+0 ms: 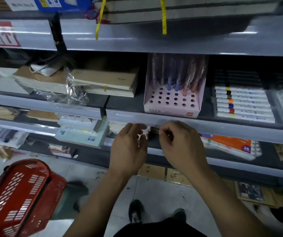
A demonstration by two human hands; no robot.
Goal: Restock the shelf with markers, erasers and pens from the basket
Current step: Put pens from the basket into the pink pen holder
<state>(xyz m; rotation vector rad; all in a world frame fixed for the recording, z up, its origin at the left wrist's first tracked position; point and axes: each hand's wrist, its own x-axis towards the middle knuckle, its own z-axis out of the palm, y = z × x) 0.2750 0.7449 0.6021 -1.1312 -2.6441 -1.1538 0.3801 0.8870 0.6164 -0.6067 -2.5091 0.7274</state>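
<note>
Two dark shoes (135,211) stand on the pale floor (154,194) at the bottom, closest of all. To the left sits the red basket (17,199), tipped a bit, and you cannot see what is inside it. Both arms reach up from below to the front of the shelf (222,130). The left hand (128,147) has its fingers bent and seems to pinch a small white thing (146,130) at its fingertips, but that thing is too blurry to name. The right hand (180,142) is just beside it with its fingers curled in tight; you cannot tell if it holds anything. The two hands are close together, right under the edge of the shelf. Past them, on the shelf above, a pink pen box (171,103) full of round holes stands with a few pens (176,74) stuck upright in its back row. To the right of the box lies a row of white markers (243,105) with colored bands. To the left are stacks of brown notebooks (103,81) and some crinkled clear plastic (72,89)
</note>
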